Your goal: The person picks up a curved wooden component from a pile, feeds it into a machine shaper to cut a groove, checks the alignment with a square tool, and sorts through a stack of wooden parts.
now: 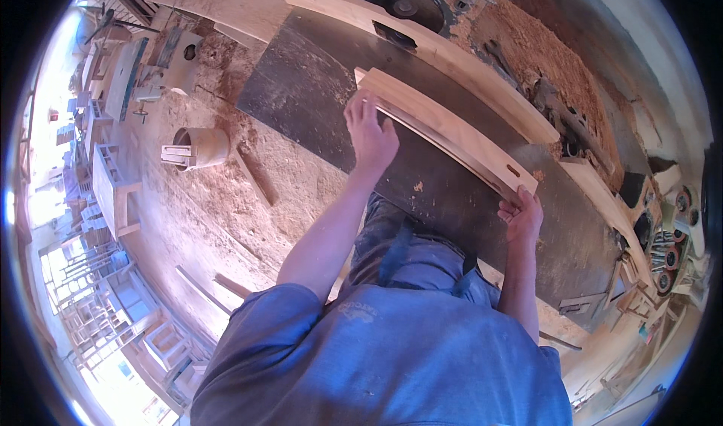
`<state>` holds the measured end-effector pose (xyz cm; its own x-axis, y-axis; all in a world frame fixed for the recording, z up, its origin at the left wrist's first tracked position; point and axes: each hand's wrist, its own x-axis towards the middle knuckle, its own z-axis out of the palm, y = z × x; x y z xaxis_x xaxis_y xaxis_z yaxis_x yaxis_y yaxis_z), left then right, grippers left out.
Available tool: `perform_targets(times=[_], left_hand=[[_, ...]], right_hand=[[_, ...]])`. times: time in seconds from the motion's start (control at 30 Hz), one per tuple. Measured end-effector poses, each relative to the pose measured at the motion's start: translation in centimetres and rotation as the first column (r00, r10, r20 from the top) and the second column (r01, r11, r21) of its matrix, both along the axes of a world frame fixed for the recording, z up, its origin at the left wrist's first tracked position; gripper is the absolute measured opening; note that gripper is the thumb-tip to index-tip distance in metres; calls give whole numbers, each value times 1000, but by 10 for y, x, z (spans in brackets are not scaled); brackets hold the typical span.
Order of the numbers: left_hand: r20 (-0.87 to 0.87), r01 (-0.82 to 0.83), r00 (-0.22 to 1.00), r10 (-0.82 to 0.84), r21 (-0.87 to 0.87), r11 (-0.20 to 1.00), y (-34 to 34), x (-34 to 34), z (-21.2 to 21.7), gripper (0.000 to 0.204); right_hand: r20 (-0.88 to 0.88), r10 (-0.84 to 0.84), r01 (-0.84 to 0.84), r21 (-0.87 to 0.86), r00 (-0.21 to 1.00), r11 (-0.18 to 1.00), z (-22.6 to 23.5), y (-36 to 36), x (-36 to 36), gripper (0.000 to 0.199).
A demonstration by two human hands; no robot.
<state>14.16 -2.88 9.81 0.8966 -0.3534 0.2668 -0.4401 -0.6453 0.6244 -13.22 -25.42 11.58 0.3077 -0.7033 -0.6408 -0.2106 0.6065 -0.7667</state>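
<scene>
A pale wooden board (pixel 452 117) with a small slot near its right end lies along the dark metal machine table (pixel 309 87). A thinner wooden edge shows along its near side; whether that is a second piece I cannot tell. My left hand (pixel 370 136) is closed at the board's left end, its fingertips partly hidden against the wood. At the slotted end my right hand (pixel 522 215) pinches the corner, with the other fingers curled below. Beyond the board runs a long wooden fence (pixel 467 72) with a dark cut-out near a round machine part (pixel 405 6).
Sawdust (pixel 527 42) is heaped behind the fence. On the dusty floor at left stand a bucket (pixel 203 147) holding wood offcuts and a loose wood strip (pixel 256 176). Wooden furniture frames (pixel 113 193) line the far left; round discs (pixel 670 257) hang at far right.
</scene>
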Motion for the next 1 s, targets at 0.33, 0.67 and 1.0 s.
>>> perform_targets(times=[0.33,0.67,1.0], left_hand=[[-133,-218,969,208,-62,974,-42,69,-17,69],[-4,-378,924,382,-150,913,-146,-2,-39,62],[-44,-475,879,474,-146,868,-210,6,-47,62]], right_hand=[[-826,108,-832,-542,553,118,16,-33,44,49],[-691,554,-594,-706,464,-384,3,-113,6,41],[-559,625,-463,-822,544,-332,-20,-138,10,34]])
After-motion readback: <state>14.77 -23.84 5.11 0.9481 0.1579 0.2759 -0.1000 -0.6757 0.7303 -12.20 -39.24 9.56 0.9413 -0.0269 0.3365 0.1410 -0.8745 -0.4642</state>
